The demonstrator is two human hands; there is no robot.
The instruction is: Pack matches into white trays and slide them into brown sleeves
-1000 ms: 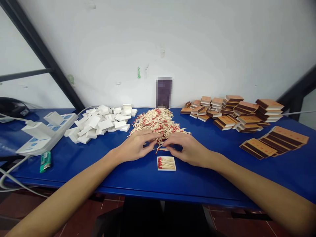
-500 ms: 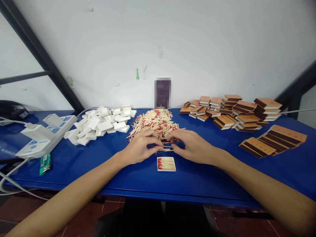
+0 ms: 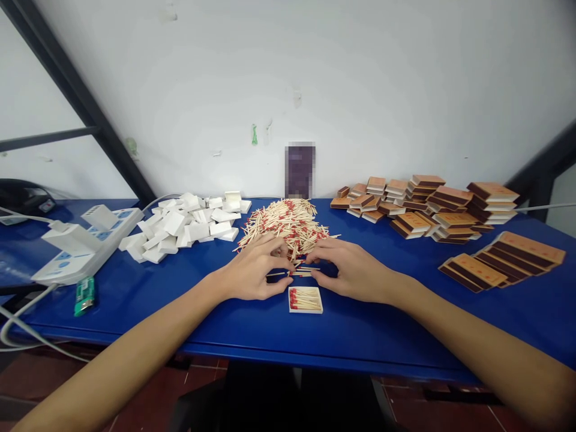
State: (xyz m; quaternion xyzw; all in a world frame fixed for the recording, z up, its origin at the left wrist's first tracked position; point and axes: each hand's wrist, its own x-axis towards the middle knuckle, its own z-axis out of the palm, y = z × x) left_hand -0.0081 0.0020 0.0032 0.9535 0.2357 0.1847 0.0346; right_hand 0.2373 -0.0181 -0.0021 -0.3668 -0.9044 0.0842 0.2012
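Observation:
Several loose matches (image 3: 306, 272) lie on the blue table between my two hands, in front of a big heap of red-tipped matches (image 3: 288, 219). My left hand (image 3: 257, 268) is at their left end, thumb and forefinger apart, with one match visible in the gap. On the other side, my right hand (image 3: 348, 268) has its curved fingers and thumb apart at the matches' right ends; I see nothing held in it. Just nearer to me sits a white matchbox tray (image 3: 306, 311), holding matches with their heads to the left.
White empty-looking trays (image 3: 175, 225) are piled at left, near a power strip (image 3: 67, 264) and a green lighter (image 3: 84, 295). Brown matchbox sleeves (image 3: 418, 207) are stacked at back right, with a leaning row (image 3: 504, 261) nearer. A pixelated dark panel (image 3: 300, 171) stands against the wall.
My left thumb has moved nearer to me, widening its gap from the forefinger. The loose matches between my hands have shifted a little. The filled tray stays in place.

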